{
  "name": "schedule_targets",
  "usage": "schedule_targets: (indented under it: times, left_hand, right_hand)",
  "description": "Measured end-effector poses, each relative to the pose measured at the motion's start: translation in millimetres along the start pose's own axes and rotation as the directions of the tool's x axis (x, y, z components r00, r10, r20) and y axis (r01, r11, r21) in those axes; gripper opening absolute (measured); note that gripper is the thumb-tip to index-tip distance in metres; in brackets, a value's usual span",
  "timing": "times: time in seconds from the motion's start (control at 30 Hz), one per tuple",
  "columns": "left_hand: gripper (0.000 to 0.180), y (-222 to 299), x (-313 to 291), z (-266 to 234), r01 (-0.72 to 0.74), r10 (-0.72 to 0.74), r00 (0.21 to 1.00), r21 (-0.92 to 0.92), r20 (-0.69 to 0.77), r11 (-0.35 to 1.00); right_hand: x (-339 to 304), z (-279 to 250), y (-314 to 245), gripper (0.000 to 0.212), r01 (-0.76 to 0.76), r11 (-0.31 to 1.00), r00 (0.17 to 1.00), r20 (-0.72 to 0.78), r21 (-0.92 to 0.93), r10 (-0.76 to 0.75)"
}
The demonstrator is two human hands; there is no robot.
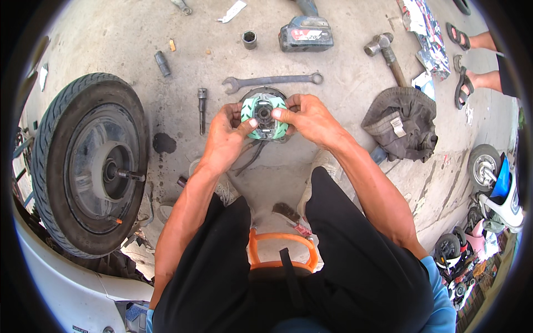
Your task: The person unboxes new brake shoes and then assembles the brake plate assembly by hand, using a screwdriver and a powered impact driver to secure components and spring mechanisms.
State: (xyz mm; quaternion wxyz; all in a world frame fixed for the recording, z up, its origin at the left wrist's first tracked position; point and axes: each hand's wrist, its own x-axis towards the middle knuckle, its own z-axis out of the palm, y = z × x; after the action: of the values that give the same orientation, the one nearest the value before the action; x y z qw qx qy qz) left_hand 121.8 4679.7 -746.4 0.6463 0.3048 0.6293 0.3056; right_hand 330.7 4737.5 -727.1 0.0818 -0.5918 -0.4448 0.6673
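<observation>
A drum brake plate (267, 90) with two green-lined brake shoes (252, 105) is held up between my hands, in the middle of the view. My left hand (225, 136) grips its left side, thumb pressed on the lower left shoe. Closed round the right side, my right hand (311, 117) has its thumb tip beside the dark central hub (264, 114). The fingers behind the plate are partly hidden. A dark cable or lever hangs below it. Just beyond lies a combination wrench (272, 81), and left of my left hand a long socket extension (202, 111).
A scooter wheel with tyre (47, 161) stands at left, beside a white vehicle body (61, 277). Sockets (250, 40), a cordless tool's battery (306, 39), a hammer (392, 61) and a dark cloth cap (413, 133) lie on the concrete. Another person's sandalled feet (463, 83) are at right.
</observation>
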Motion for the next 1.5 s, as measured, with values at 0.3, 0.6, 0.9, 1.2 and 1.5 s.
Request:
schedule_targets:
  times: [0.3, 0.6, 0.9, 1.2, 1.5]
  left_hand:
    - [0.039, 0.0, 2.4, -4.4, 0.061, -0.057, 0.998, -0.091, 0.042, 0.994]
    - [0.039, -0.3, 3.7, -7.4, 0.09, -0.083, 0.994, -0.095, 0.071, 0.991]
    - [0.038, -24.9, 11.1, -10.1, 0.011, -0.01, 1.0, -0.029, 0.01, 1.0]
    - [0.052, -4.1, -3.4, 11.5, -0.247, 0.397, 0.916, 0.688, -0.065, 0.683]
    - [0.071, -27.5, 9.6, 23.9, -0.453, 0.494, 0.867, 0.52, 0.068, 0.724]
  right_hand:
    - [3.7, -4.6, 4.2, 0.05, 0.028, 1.0, 1.0, 0.013, -0.014, -0.027]
    - [10.2, -10.7, 17.9, 0.046, 0.046, 0.994, 0.997, 0.058, 0.095, -0.052]
    - [16.2, -6.4, 30.9, 0.042, 0.102, 0.989, 0.995, -0.032, 0.11, -0.099]
    - [14.5, -6.5, 46.2, 0.037, 0.151, 0.974, 0.947, -0.257, -0.168, -0.192]
    - [12.7, -7.2, 34.8, 0.032, 0.17, 0.969, 0.953, -0.221, -0.18, -0.209]
